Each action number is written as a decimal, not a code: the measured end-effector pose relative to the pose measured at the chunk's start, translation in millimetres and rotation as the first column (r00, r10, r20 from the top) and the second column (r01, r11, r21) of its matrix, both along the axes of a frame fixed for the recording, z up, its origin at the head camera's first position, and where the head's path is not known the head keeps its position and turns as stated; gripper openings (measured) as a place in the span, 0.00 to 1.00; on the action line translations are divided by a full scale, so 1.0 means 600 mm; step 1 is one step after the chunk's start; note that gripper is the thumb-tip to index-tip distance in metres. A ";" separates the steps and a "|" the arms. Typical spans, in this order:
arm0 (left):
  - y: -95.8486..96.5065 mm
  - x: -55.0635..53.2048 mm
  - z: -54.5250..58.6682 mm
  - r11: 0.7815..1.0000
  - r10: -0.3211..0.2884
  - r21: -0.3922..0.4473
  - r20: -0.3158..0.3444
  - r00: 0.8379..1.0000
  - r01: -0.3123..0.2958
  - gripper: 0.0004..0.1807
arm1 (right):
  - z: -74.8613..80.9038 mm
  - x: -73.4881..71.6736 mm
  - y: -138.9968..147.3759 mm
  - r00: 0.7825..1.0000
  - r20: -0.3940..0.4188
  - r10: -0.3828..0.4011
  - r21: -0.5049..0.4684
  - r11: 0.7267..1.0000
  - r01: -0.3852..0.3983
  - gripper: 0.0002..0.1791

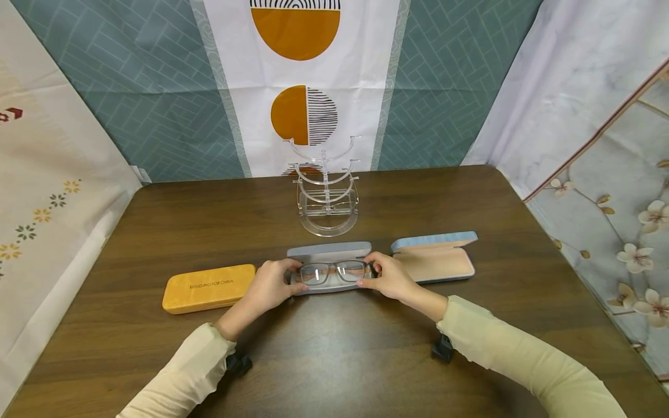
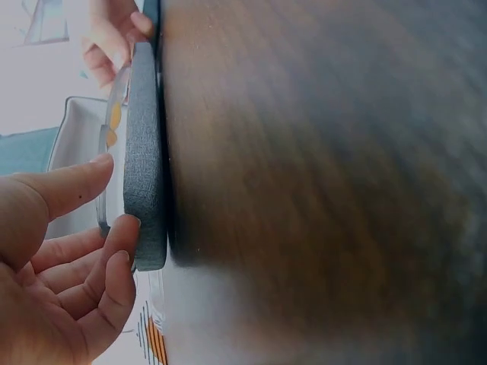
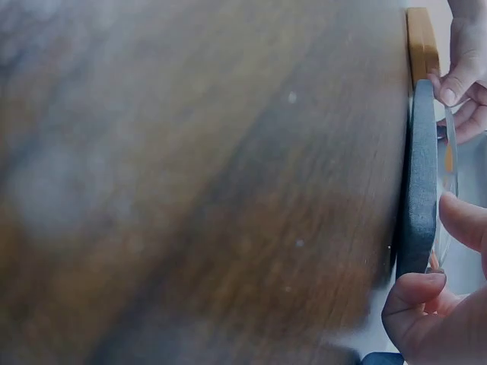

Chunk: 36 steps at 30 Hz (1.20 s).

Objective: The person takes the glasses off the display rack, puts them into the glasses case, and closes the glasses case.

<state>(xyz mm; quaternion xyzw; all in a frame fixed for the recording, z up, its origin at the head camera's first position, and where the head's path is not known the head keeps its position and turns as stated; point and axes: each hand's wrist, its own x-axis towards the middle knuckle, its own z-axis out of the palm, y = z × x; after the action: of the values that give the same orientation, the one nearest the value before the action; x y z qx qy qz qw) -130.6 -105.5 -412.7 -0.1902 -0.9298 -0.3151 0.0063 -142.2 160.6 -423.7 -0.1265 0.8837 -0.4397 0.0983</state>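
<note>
A pair of dark-framed glasses (image 1: 316,274) with orange-brown temples lies at the open grey glasses case (image 1: 329,251), lenses facing up. My left hand (image 1: 272,283) holds the left end of the glasses between thumb and fingers. At the opposite end, my right hand (image 1: 391,277) pinches the frame near the hinge. In the left wrist view the thumb is at the glasses' rim, and fingertips are right at the end of the case (image 2: 144,160). The right wrist view shows the thumb and a curled finger beside the case's other end (image 3: 420,182).
Left of the hands lies a closed yellow glasses case (image 1: 209,288). An open light-blue case (image 1: 434,265) with a beige lining is just right of the right hand. Behind, a clear tiered display stand (image 1: 326,181) bears thin-rimmed glasses low down. Patterned curtains (image 1: 439,87) border the table.
</note>
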 end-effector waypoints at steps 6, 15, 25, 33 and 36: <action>0.002 -0.001 0.001 1.000 0.006 -0.024 0.022 1.000 -0.006 0.23 | -0.002 -0.001 0.000 1.000 -0.014 0.002 0.010 1.000 -0.002 0.24; 0.004 -0.002 0.001 0.995 -0.001 -0.102 -0.079 0.997 -0.007 0.17 | -0.006 -0.001 -0.003 1.000 -0.013 -0.007 0.023 1.000 0.007 0.24; 0.003 -0.002 0.001 0.992 -0.030 -0.124 -0.080 0.996 0.020 0.19 | -0.006 0.000 -0.003 1.000 -0.026 -0.009 0.011 1.000 0.009 0.24; -0.003 0.005 0.004 0.998 -0.047 -0.043 -0.073 0.996 0.044 0.19 | -0.003 0.002 0.002 0.998 0.051 -0.030 -0.075 0.997 0.034 0.25; -0.008 0.008 0.005 0.998 -0.059 0.006 -0.078 0.995 0.059 0.19 | 0.000 0.003 0.004 0.995 0.087 -0.053 -0.107 0.992 0.062 0.26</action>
<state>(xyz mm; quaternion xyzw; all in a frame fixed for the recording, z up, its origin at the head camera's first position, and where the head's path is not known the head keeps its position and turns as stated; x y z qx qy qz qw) -126.0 -110.3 -409.9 -0.2296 -0.9216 -0.3111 0.0337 -140.7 162.9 -423.8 -0.0874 0.8567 -0.4950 0.1156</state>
